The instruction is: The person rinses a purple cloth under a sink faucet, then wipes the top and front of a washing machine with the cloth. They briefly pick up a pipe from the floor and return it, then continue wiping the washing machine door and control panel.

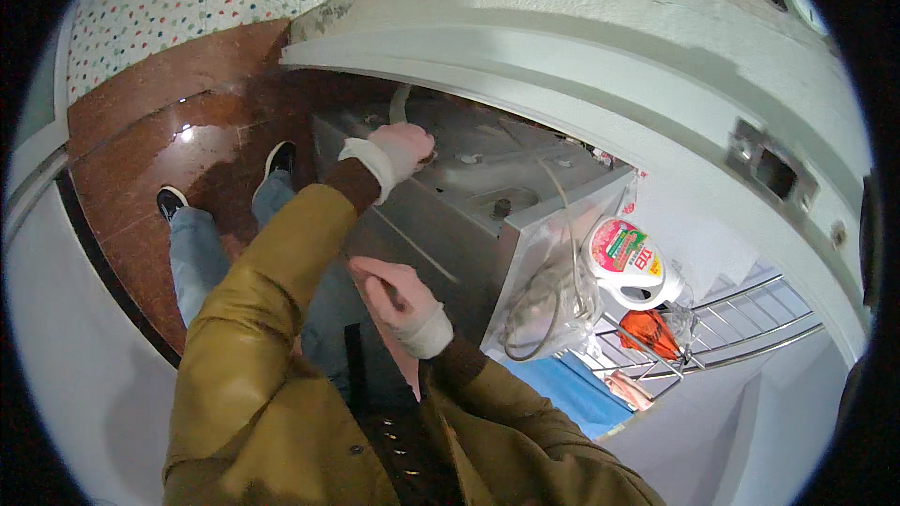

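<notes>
Over the top of a grey box-shaped appliance (459, 272) my left hand (403, 148) is closed, fingers curled, with a white band round the wrist. A pale strip-like piece (400, 105) rises just beyond its knuckles. What the fingers grip, if anything, is hidden. Nearer to me, by the appliance's front, my right hand (398, 295) is curled, also with a white band at the wrist. A thin pink strip (405, 361) runs down beside it; I cannot tell whether it is held. The appliance's top has a recess with a dark round knob-like part (502, 208).
At right, a clear plastic bag (548, 305) and a loop of grey cable (569, 225) hang beside a white detergent bottle (628, 258). A metal rack (741, 314) holds an orange bag (649, 333). A white frame (581, 66) curves behind the appliance. The reddish-brown tiled floor (131, 169) looks wet.
</notes>
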`<move>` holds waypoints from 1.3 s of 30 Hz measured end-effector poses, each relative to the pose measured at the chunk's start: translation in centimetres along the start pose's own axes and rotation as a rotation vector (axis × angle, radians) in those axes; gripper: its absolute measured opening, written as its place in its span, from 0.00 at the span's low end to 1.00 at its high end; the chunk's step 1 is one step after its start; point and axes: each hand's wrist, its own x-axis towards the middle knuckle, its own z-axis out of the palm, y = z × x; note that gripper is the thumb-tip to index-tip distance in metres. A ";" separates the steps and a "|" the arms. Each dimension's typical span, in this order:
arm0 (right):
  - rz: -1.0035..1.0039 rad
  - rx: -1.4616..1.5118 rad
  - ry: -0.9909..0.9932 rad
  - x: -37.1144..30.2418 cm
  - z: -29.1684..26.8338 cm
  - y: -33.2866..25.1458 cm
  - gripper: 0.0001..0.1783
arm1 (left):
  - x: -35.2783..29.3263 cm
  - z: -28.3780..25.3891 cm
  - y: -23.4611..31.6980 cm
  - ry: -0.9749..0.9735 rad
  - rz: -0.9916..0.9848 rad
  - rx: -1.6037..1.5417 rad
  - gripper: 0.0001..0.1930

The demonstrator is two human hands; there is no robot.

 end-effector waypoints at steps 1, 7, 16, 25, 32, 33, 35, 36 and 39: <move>-0.039 0.018 0.026 -0.6 -0.5 -0.8 0.15 | 0.2 -0.9 0.7 -0.116 -0.046 0.078 0.19; -0.175 -0.011 0.201 -6.1 -0.8 -3.6 0.16 | -2.1 -2.0 2.7 0.194 -0.190 -0.378 0.24; -0.104 0.070 0.459 -16.7 -1.2 -5.1 0.16 | -2.0 -4.3 6.2 0.234 -0.203 -0.472 0.24; 0.295 0.439 0.402 -29.2 -4.2 -1.0 0.17 | 9.6 -3.6 8.0 0.377 -0.184 -0.618 0.22; 0.507 0.581 1.011 -35.6 -12.1 7.6 0.19 | 16.4 -5.0 10.6 0.245 -0.181 -0.738 0.20; 0.469 0.549 1.143 -35.3 -12.8 9.4 0.19 | 17.1 -5.4 10.9 0.203 -0.169 -0.720 0.19; 0.392 0.288 1.273 -34.3 -13.4 12.7 0.20 | 18.5 -6.0 11.6 0.144 -0.125 -0.708 0.19; 0.345 0.064 1.265 -33.5 -13.4 14.1 0.20 | 19.3 -6.3 11.9 0.125 -0.091 -0.711 0.19; 0.366 -0.192 1.082 -32.2 -12.6 16.8 0.24 | 21.2 -7.2 13.4 -0.002 0.040 -0.297 0.22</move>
